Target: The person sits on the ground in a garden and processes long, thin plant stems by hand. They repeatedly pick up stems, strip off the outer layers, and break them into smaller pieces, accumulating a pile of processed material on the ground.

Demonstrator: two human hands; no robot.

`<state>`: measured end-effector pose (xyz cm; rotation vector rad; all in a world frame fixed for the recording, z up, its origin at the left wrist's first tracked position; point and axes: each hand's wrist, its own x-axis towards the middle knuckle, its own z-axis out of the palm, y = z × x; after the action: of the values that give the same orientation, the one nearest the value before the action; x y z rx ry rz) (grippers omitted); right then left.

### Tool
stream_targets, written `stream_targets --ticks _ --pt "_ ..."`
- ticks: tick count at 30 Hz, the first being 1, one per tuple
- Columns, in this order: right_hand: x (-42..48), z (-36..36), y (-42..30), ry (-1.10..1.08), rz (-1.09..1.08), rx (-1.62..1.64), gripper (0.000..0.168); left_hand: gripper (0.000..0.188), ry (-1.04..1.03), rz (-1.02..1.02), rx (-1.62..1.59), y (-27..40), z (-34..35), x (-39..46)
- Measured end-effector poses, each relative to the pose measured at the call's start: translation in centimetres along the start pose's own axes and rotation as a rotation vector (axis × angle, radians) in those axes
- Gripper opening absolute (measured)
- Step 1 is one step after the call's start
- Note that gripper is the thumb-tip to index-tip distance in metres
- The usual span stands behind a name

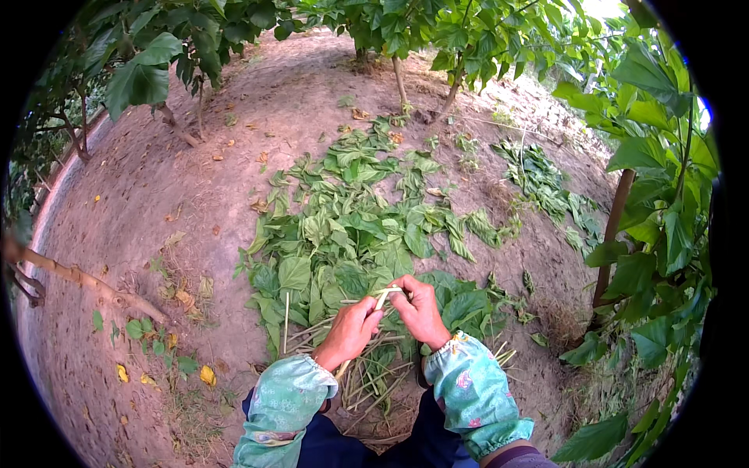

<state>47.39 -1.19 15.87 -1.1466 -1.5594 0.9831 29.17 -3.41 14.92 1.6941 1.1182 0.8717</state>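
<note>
A pale green plant stem (381, 299) is gripped between both hands, bent or crossed where it passes from one to the other. My left hand (350, 329) pinches its lower part, and a pale length also shows below that wrist. My right hand (422, 310) holds the upper end between thumb and fingers. Beneath the hands, peeled-looking loose stems (374, 380) lie in a criss-cross heap between my legs. Just beyond spreads a wide layer of picked green leaves (351, 245), some wilted. My palms hide part of the stem.
A second patch of wilted leaves (538, 175) lies at the right. Leafy trees with a slim trunk (614, 234) stand close on the right, and others at the back. A bare branch (93, 281) slants in from the left. Dry yellow leaves (207, 375) dot the soil.
</note>
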Motion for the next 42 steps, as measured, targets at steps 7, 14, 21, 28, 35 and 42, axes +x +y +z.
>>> stream_targets --ticks 7,14,21,28,35,42 --pt "-0.2 -0.5 -0.7 -0.078 -0.053 0.037 0.013 0.013 -0.072 -0.007 -0.039 0.1 -0.6 0.1" --pt "0.1 -0.5 -1.5 -0.09 -0.011 -0.053 0.013 0.014 -0.072 -0.059 -0.014 0.8 -0.6 -0.1" --pt "0.0 -0.7 -1.4 -0.083 -0.047 -0.065 0.014 0.011 0.077 0.144 0.2 1.2 -0.4 0.4" --pt "0.1 -0.6 -1.3 -0.161 -0.063 0.039 0.01 0.023 -0.234 -0.143 -0.217 -0.3 -1.2 0.2" --pt "0.1 -0.5 -1.9 -0.116 -0.064 -0.087 0.013 0.012 -0.07 -0.056 -0.09 0.1 -0.8 0.0" --pt "0.1 -0.6 -1.2 -0.086 -0.016 -0.028 0.011 0.012 -0.031 -0.065 -0.118 0.4 -0.5 0.3"
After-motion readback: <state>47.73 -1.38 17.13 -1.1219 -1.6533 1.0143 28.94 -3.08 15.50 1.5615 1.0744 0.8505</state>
